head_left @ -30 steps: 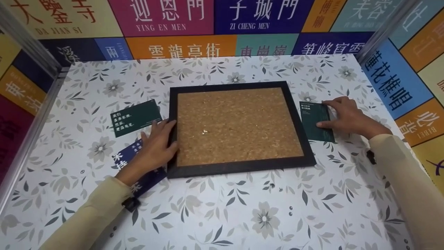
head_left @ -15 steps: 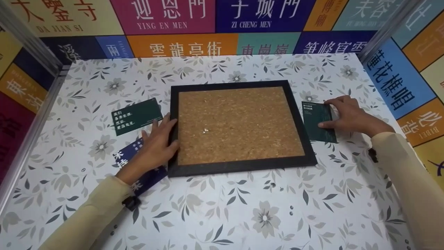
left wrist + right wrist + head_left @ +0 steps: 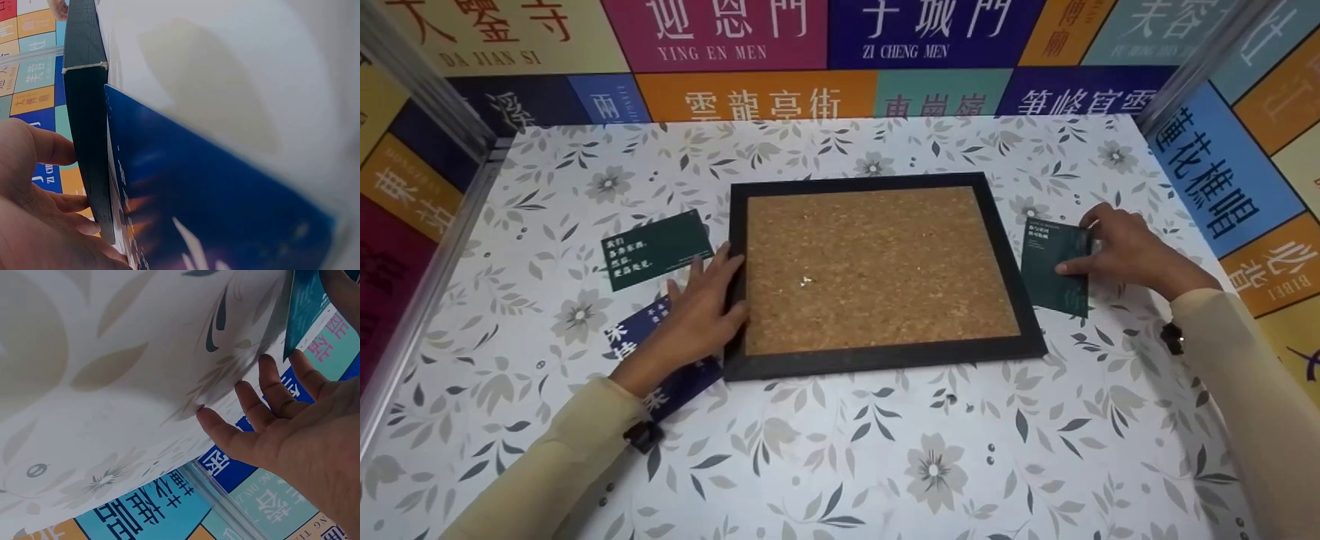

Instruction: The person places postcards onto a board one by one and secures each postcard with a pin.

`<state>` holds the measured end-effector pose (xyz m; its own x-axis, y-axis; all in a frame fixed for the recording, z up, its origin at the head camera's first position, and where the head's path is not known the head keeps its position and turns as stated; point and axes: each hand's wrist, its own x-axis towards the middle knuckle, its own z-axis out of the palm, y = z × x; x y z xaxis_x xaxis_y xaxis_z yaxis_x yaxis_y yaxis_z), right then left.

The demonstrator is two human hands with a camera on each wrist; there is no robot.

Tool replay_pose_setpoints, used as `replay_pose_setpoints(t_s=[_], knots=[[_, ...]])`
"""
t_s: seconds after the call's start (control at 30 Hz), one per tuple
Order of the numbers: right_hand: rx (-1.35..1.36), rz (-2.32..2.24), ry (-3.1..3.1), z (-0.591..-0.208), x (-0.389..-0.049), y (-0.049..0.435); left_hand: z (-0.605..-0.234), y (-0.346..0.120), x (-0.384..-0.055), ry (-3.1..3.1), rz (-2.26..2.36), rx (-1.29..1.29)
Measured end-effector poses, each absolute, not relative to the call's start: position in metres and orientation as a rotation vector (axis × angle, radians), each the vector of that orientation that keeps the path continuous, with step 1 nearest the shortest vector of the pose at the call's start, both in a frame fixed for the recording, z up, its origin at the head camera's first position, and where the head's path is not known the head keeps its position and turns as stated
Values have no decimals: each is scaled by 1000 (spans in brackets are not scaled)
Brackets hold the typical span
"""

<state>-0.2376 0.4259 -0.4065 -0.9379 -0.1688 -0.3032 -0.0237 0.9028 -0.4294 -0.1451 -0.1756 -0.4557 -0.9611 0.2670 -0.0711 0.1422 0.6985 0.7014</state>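
A black-framed corkboard (image 3: 877, 270) lies flat on the table, with the left hand (image 3: 690, 322) at its left edge. In the left wrist view, those fingers reach along the side of the black frame (image 3: 87, 124) without curling round it. Under the left forearm lies a blue card (image 3: 690, 386) with white characters. A green card (image 3: 652, 247) with white characters sits beyond the left fingers. Right of the board, the right hand (image 3: 1136, 251) pinches another green card (image 3: 1050, 277) by its right side, thumb on its face. Only part of that green card (image 3: 304, 309) shows in the right wrist view.
A white tablecloth (image 3: 840, 457) with grey leaves and flowers covers the table. Behind and at the sides stand panels (image 3: 727, 30) of coloured tiles with Chinese characters. Metal posts (image 3: 1200, 60) rise at the back corners.
The right hand has drawn its green card slightly to the right and the card has turned a little, its near corner now lower in view. The left hand and the corkboard stay put.
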Motion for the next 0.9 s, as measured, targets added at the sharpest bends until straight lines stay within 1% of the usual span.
replay_pose_setpoints(t_s=[0.07, 0.23, 0.3, 0.43, 0.7, 0.9], knots=[[-101, -625, 2727, -406, -237, 427, -461, -178, -147, 2747, 1101, 334], [-17, -684, 2749, -404, -232, 431, -454, -175, -144, 2739, 1101, 331], [13, -734, 2759, -403, -230, 433, -443, -172, -140, 2722, 1097, 319], [70, -841, 2734, -403, -225, 436, -442, -172, -141, 2723, 1062, 305], [203, -1169, 2557, -406, -225, 439, -444, -172, -140, 2724, 1107, 317], [308, -1406, 2469, -399, -225, 438, -443, -172, -140, 2719, 1098, 310]])
